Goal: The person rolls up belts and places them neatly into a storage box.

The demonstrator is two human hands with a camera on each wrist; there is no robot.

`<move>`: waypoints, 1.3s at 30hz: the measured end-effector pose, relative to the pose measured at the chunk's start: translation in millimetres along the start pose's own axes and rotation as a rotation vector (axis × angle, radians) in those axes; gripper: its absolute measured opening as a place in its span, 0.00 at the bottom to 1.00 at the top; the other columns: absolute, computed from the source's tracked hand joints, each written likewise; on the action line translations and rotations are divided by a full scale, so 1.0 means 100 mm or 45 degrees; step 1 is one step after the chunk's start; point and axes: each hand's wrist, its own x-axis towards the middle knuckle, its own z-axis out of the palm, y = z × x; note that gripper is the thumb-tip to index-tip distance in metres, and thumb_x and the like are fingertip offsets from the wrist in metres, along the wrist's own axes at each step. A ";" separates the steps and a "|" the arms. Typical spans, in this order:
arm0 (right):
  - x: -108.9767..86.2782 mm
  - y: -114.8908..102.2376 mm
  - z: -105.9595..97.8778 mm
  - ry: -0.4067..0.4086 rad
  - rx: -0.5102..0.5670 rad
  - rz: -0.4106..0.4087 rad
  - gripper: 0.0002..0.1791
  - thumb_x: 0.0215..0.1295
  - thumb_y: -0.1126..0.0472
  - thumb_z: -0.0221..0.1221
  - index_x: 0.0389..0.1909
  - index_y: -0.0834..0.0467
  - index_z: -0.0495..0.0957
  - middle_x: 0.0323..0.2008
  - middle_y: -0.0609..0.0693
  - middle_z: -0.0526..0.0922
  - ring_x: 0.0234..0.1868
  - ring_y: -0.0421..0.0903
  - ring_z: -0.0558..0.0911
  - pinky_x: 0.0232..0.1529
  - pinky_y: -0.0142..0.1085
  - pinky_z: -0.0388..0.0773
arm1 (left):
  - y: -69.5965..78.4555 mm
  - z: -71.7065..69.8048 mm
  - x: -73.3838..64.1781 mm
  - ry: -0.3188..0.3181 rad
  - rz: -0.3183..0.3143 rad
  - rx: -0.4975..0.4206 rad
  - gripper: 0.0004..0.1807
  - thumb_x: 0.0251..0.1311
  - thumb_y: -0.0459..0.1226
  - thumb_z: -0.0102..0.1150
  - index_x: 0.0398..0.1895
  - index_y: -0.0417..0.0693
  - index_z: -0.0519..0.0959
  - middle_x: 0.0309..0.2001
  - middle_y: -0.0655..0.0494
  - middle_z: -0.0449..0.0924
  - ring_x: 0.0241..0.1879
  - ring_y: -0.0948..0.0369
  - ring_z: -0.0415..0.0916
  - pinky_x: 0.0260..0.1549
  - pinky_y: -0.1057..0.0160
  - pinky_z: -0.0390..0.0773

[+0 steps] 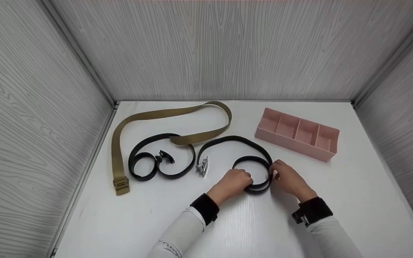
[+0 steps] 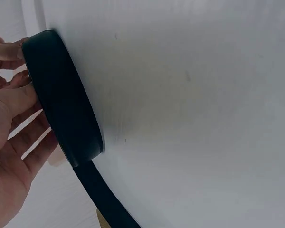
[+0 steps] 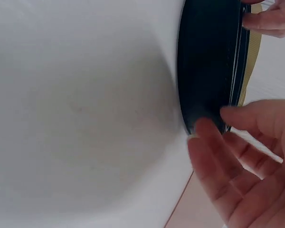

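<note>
1. The person's left forearm, in a white sleeve (image 1: 183, 231), reaches up and rightward from the lower edge of the head view; a black wristband (image 1: 205, 209) circles the wrist.
2. The left grip (image 1: 231, 183) is turned palm inward, back of the hand up, with its fingers bent over the near left side of a coil. It pinches the black belt (image 1: 234, 138) there; in the left wrist view the band covers the fingertips.
3. The right forearm slants up and leftward, its wrist bent so that the hand points toward the coil.
4. The right grip (image 1: 290, 180) pinches the same belt at the coil's right side, thumb and forefinger close together; in the right wrist view the other fingers are bent beside the band.
5. The black belt stands on its edge on the white counter (image 1: 113, 229), looped into rings between the two hands. Its free length arcs away and leftward to a silver buckle (image 1: 202, 167).
6. Left of that buckle lies a second black belt (image 1: 172, 176), with the end of a tan webbing belt (image 1: 118, 150) across it.
7. A pink four-compartment tray (image 1: 292, 144) sits beyond the right hand, apart from it.
</note>
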 end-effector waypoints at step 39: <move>-0.34 0.76 -0.49 0.015 0.000 0.108 0.04 0.50 0.63 0.66 0.26 0.57 0.80 0.38 0.52 0.74 0.38 0.50 0.73 0.39 0.46 0.69 | -0.66 -0.05 -0.92 0.085 -0.144 -0.287 0.02 0.44 0.34 0.66 0.22 0.52 0.83 0.28 0.64 0.78 0.28 0.62 0.75 0.26 0.65 0.73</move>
